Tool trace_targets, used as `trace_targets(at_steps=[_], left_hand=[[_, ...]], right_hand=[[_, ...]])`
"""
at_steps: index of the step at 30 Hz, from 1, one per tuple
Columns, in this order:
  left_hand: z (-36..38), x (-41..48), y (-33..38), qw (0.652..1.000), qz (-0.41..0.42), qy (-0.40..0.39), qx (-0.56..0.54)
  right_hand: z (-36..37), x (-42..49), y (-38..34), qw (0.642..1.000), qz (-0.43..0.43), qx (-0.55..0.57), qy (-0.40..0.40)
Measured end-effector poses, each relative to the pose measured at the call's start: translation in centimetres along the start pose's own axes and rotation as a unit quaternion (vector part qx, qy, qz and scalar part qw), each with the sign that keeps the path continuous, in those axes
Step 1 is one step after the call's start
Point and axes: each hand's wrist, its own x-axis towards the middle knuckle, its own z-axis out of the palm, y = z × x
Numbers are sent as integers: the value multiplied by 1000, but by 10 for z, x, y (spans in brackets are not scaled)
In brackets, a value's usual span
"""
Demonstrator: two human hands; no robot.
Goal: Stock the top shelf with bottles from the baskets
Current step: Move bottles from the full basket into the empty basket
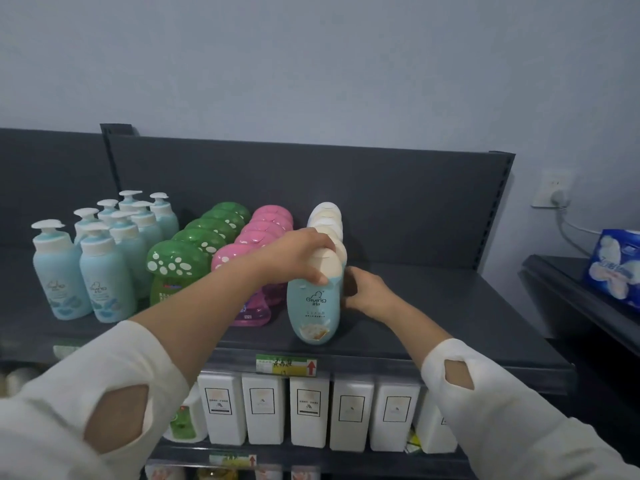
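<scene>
1. The fingers (320, 279) of the left hand (298, 254) curl over the cream cap of the front blue bottle (313, 306) and grip it from above, with the thumb at the cap's lower front edge.
2. The right hand (367, 292) sits at the bottle's right side, its fingertips against the row just behind. Whether they grip anything cannot be told.
3. The bottle stands upright near the front edge of the top shelf (433, 306), heading a single-file row of matching bottles (327, 216) that runs towards the back panel.
4. It has a rounded pale blue body, an oval cream cap, the word "Giving" printed mid-body and a light picture near the base.
5. To its left stand rows of pink bottles (266, 226), green spotted-cap bottles (207, 233) and blue pump bottles (104, 271).
</scene>
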Motion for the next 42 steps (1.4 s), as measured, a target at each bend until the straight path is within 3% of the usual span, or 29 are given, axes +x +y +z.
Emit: trace_targets(at_steps=[7, 14, 21, 27, 34, 42], left_hand=[[2, -2, 1, 999, 6, 1, 47], [-7, -17, 7, 995, -14, 70, 65], [-15, -42, 24, 980, -76, 127, 137], [-20, -73, 33, 971, -97, 146, 165], [-40, -132, 21, 962, -111, 161, 189], [-60, -246, -34, 939, -178, 162, 247]], right_hand=[[-1, -4, 0, 1000, -6, -3, 3], [-18, -17, 0, 998, -21, -51, 30], [-36, -35, -9, 975, -79, -180, 108], [-38, -53, -36, 958, -143, -192, 159], [-4, -77, -95, 941, -217, -214, 147], [88, -92, -178, 908, -323, -251, 92]])
